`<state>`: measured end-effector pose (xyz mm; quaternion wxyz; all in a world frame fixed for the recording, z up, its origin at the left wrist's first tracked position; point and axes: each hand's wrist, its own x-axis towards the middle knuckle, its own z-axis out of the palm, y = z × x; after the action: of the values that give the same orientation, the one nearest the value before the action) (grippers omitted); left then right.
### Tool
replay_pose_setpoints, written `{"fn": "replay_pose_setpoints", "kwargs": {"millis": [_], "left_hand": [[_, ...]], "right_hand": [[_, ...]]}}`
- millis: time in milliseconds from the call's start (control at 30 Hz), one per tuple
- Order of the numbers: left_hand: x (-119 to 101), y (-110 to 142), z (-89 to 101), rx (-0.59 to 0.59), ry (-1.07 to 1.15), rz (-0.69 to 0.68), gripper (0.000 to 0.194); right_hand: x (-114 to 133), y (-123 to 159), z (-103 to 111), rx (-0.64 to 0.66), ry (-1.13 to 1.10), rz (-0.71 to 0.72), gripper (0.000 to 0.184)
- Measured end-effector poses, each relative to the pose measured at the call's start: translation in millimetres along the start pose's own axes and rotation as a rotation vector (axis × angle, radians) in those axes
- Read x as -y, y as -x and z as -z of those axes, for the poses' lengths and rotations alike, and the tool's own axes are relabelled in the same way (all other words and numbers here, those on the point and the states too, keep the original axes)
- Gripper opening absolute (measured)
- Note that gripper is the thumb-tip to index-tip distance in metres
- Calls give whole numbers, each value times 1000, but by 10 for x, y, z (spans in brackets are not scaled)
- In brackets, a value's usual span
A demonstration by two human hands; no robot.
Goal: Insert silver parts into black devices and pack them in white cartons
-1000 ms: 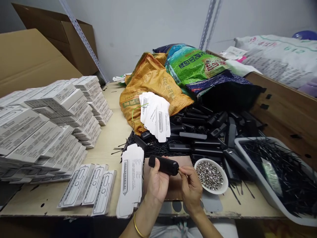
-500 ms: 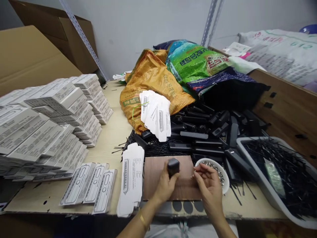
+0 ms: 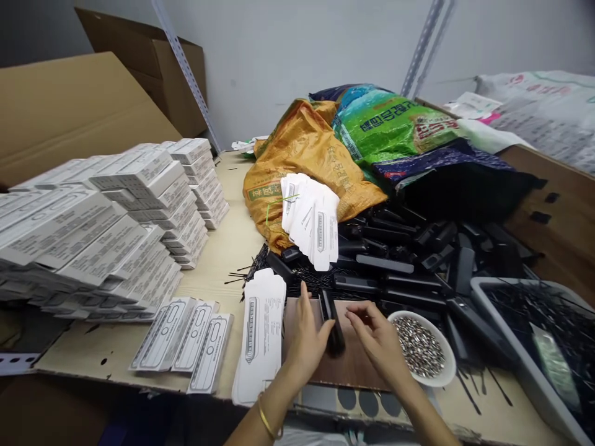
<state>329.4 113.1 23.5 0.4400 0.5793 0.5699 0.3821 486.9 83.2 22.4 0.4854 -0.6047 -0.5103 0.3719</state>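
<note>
A black elongated plastic case (image 3: 331, 322) rests on the brown board (image 3: 297, 310) in front of me. My left hand (image 3: 304, 337) is beside its left side with fingers stretched up, and the thumb tip meets the case. The palm is not wrapped round it. My right hand (image 3: 376, 337) is over the right part of the board with thumb and fingers pinched together; whatever sits between the tips is too small to make out. Just right of that hand stands a white bowl (image 3: 452, 365) full of small shiny metal pieces (image 3: 418, 347).
Flat printed cartons (image 3: 260, 334) lie left of the board, with more (image 3: 313, 217) on an orange sack (image 3: 297, 148). Folded white boxes (image 3: 139, 235) are stacked at left. Black cases (image 3: 395, 266) pile up behind the board. A grey tray (image 3: 506, 334) holds thin black sticks.
The black case, earlier gripped end-up in my left hand, now lies lengthwise on the board, and the left fingers have straightened. My right hand stays pinched. The view has shifted left.
</note>
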Motion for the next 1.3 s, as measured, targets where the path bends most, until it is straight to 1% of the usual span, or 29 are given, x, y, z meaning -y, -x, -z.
{"fn": "replay_pose_setpoints", "kwargs": {"millis": [67, 100, 167, 200, 267, 300, 367, 433, 567, 633, 700, 767, 833, 900, 933, 967, 1033, 1100, 1133, 1167, 1200, 1300], "left_hand": [[59, 64, 277, -71, -246, -56, 73], [95, 91, 425, -116, -356, -36, 72], [182, 132, 669, -174, -468, 75, 76], [228, 145, 749, -169, -477, 132, 80], [310, 152, 818, -112, -434, 178, 85], [340, 148, 821, -84, -400, 162, 85], [376, 126, 808, -51, -347, 101, 82], [386, 92, 815, -43, -337, 90, 84], [389, 34, 864, -33, -393, 249, 94], [385, 23, 865, -29, -387, 296, 94], [369, 21, 865, -20, -361, 313, 94], [328, 23, 883, 10, -322, 322, 96], [247, 30, 912, 12, -274, 269, 96], [124, 44, 924, -5, -162, 164, 89], [52, 55, 916, 10, -63, 129, 82], [-24, 69, 898, 68, 64, 133, 73], [-163, 104, 831, 269, 363, 255, 54], [-264, 143, 743, 439, 603, 393, 45], [-296, 161, 698, 486, 678, 427, 45], [-316, 176, 655, 507, 725, 438, 47], [-326, 188, 615, 508, 760, 434, 49], [-318, 212, 514, 477, 844, 411, 57]], "right_hand": [[129, -158, -203, 134, 116, 113, 14], [194, -239, -333, 198, 160, 175, 13], [304, -392, -625, 316, 230, 291, 11], [341, -458, -770, 365, 261, 335, 13], [370, -558, -1007, 410, 350, 358, 24], [362, -589, -1085, 413, 398, 344, 31], [311, -610, -1149, 408, 472, 301, 37], [239, -595, -1116, 412, 499, 277, 37], [132, -603, -997, 420, 511, 254, 37], [106, -670, -979, 421, 512, 227, 37], [94, -767, -970, 435, 497, 198, 33], [98, -856, -932, 466, 462, 192, 24], [119, -908, -845, 501, 405, 213, 19], [156, -919, -714, 517, 351, 244, 17], [178, -913, -640, 515, 310, 259, 16], [200, -903, -565, 512, 236, 269, 17], [237, -877, -428, 530, -7, 260, 23], [259, -844, -327, 574, -286, 206, 31], [263, -822, -295, 586, -390, 173, 34], [263, -793, -275, 577, -451, 144, 35], [261, -757, -266, 538, -487, 124, 35], [245, -613, -269, 326, -481, 118, 30]]}}
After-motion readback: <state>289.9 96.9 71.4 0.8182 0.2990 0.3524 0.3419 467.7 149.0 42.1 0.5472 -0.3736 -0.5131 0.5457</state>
